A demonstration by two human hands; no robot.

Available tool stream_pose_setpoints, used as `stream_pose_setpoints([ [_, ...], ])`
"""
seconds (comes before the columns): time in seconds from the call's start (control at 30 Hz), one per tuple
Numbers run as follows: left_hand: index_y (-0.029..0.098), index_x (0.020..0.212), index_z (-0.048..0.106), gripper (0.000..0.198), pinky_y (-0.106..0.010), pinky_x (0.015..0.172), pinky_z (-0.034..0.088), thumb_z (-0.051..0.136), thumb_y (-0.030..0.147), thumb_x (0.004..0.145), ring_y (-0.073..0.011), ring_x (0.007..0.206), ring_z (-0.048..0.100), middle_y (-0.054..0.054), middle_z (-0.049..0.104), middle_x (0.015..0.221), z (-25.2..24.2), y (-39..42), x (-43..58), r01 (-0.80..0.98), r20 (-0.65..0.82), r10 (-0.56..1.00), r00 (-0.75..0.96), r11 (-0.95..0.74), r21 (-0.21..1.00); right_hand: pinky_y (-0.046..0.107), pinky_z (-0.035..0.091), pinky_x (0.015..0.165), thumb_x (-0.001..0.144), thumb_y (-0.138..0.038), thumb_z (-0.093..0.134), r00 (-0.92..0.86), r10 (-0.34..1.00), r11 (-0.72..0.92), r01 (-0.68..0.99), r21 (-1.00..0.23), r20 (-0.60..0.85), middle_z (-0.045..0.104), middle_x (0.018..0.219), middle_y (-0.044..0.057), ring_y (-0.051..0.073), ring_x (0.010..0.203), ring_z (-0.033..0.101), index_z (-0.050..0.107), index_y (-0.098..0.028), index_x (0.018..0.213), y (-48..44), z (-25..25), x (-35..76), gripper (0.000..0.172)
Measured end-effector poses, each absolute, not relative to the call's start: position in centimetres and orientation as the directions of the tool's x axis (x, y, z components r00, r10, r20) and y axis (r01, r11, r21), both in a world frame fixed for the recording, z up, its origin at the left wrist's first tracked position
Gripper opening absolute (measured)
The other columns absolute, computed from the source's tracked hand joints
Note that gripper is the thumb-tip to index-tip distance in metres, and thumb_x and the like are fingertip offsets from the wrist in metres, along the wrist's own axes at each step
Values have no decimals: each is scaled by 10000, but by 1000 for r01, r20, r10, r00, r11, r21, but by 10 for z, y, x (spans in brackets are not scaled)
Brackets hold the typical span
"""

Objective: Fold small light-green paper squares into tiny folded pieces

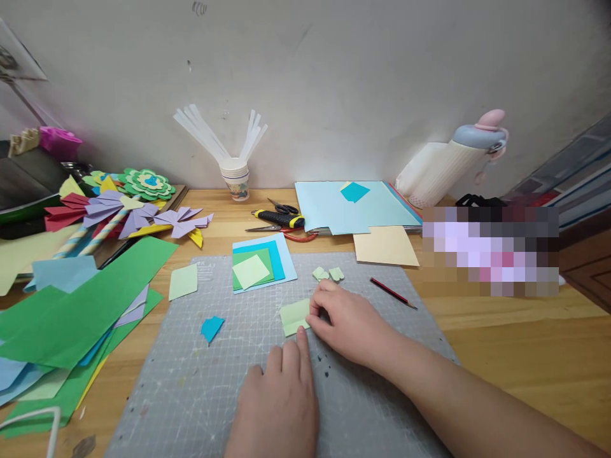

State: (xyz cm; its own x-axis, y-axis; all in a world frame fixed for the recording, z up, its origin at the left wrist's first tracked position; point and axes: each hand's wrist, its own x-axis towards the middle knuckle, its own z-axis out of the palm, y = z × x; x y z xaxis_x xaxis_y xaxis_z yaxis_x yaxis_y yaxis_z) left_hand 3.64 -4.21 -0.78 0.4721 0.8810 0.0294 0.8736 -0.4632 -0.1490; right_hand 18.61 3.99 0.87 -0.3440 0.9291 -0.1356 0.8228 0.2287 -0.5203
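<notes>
A small light green paper (pixel 294 317) with a crease across it lies on the grey cutting mat (pixel 191 407). My right hand (pixel 351 321) pinches its right edge between thumb and fingers. The index fingertip of my left hand (pixel 281 397) touches the paper's lower edge, with the other fingers resting on the mat. Just beyond my right hand are two small light green cut pieces (pixel 336 273). A blue folded scrap (pixel 212 328) and another light green square (pixel 183 282) lie to the left. Stacked blue and green squares (pixel 289 261) sit behind the paper.
A red-and-black pencil (pixel 392 292) lies at right. Behind the mat are a yellow-black cutter (pixel 281 218), scissors (pixel 265 228), a paper cup of white strips (pixel 236 178) and light blue sheets (pixel 324 207). Green sheets (pixel 95 305) and paper flowers (pixel 147 184) crowd the left; a bottle (pixel 449 165) leans right.
</notes>
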Motion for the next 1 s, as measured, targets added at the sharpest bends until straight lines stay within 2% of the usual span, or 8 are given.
stream_pose_setpoints([
  [0.17,91,1320,468,531,-267,388,338,527,149,795,-196,656,575,-56,593,769,-9,-42,36,884,12,891,454,-448,-129,237,268,559,810,-200,504,-349,929,234,817,-527,-127,532,842,-13,102,663,501,550,-184,716,40,9,187,105],
  [0.33,104,1316,477,509,-277,417,359,495,155,809,-194,656,560,-56,604,772,-6,-40,35,868,27,875,484,-476,-140,237,266,552,812,-196,512,-340,929,218,825,-522,-149,542,853,-9,100,658,500,557,-183,718,40,11,186,104],
  [0.4,108,1285,518,482,-300,483,401,490,198,813,-206,702,550,-77,626,829,-5,-39,33,849,59,854,517,-504,-157,237,267,553,811,-192,513,-338,929,215,824,-524,-151,544,856,-7,101,660,502,560,-184,721,40,12,185,101],
  [0.47,128,1213,593,431,-338,620,440,493,253,812,-232,833,538,-113,635,995,-4,-39,32,814,116,810,575,-553,-178,237,268,555,808,-190,513,-340,929,217,823,-526,-149,542,852,-8,102,665,504,561,-186,720,40,12,185,100],
  [0.57,141,1175,624,402,-366,773,415,482,285,828,-259,1006,478,-122,591,1173,-6,-40,31,798,186,777,601,-571,-193,236,267,554,806,-189,511,-338,929,214,824,-524,-151,540,847,-9,103,664,503,561,-187,716,40,12,185,102],
  [0.67,137,1241,572,431,-369,766,401,447,266,849,-250,979,472,-114,609,1128,-9,-41,30,823,160,810,564,-535,-189,236,267,555,805,-184,513,-338,928,212,824,-526,-155,541,854,-5,103,662,502,564,-186,722,40,13,185,98],
  [0.83,131,1186,619,420,-370,790,381,441,282,837,-262,1034,441,-111,580,1215,-9,-40,30,800,209,774,598,-556,-227,237,273,565,799,-173,514,-341,926,213,823,-527,-159,543,856,-4,105,675,509,565,-185,722,40,13,185,94],
  [1.0,115,1208,602,440,-360,768,381,443,243,818,-252,991,459,-110,621,1148,-9,-42,31,805,203,783,588,-542,-241,236,276,562,806,-187,512,-341,927,216,823,-525,-153,538,850,-7,105,671,508,560,-186,721,40,13,185,98],
])
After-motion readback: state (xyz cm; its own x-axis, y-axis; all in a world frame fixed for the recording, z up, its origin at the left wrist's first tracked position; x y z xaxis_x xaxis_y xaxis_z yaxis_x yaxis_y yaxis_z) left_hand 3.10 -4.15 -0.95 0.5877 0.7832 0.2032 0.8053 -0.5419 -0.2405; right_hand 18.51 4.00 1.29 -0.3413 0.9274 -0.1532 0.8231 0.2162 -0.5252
